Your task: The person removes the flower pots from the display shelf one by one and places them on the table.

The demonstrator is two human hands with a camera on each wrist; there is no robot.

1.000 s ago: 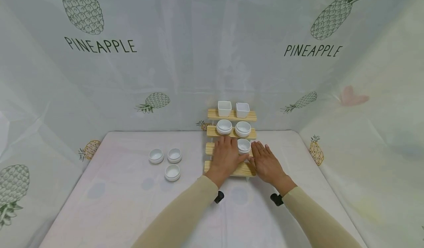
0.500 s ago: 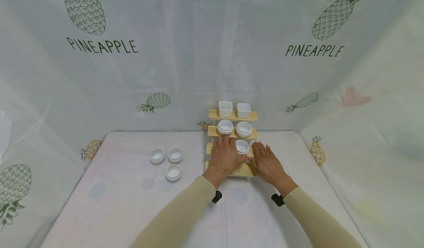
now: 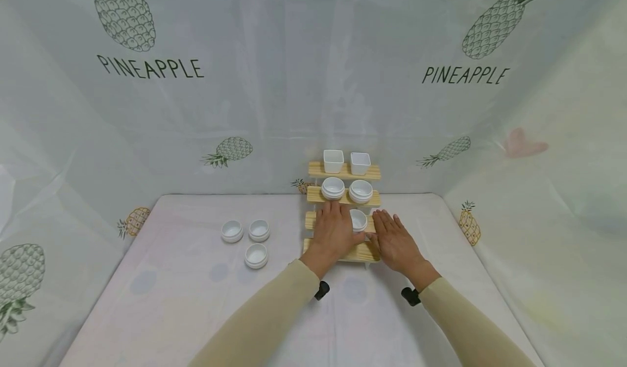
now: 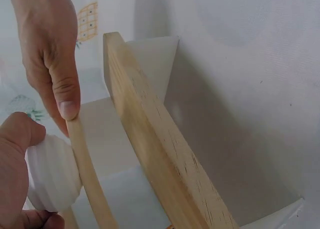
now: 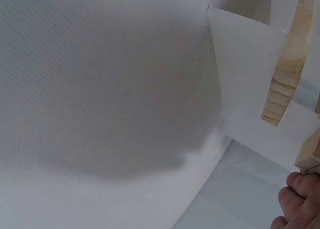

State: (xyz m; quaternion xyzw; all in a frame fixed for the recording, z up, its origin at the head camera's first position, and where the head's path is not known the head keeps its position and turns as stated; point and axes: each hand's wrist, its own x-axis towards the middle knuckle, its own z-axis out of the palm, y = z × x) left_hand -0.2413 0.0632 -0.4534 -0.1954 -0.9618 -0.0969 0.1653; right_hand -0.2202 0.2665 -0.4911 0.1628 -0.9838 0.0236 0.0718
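1. White and round-rimmed, a small bowl (image 3: 359,221) sits at the right part of the third board (image 3: 310,221) from the top of a wooden step stand (image 3: 362,252), its side close to the board's edge.
2. Thumb and fingers of the left hand (image 3: 333,230) grip the bowl, the palm hiding much of the board's left half.
3. Flat, fingers extended and grasping nothing, the right hand (image 3: 395,244) touches the same board's right end, leaving a narrow gap to the bowl.
4. Two more round bowls (image 3: 333,188) stand side by side on the second board, just beyond the left fingertips; two square cups (image 3: 360,163) top the highest.
5. Three loose bowls (image 3: 256,255) form a cluster well apart to the left, a broad stretch of surface (image 3: 186,312) between them and the stand.
6. More surface runs from the right hand to the right edge; behind the stand, near the far edge, hangs a pineapple-print backdrop (image 3: 313,56).
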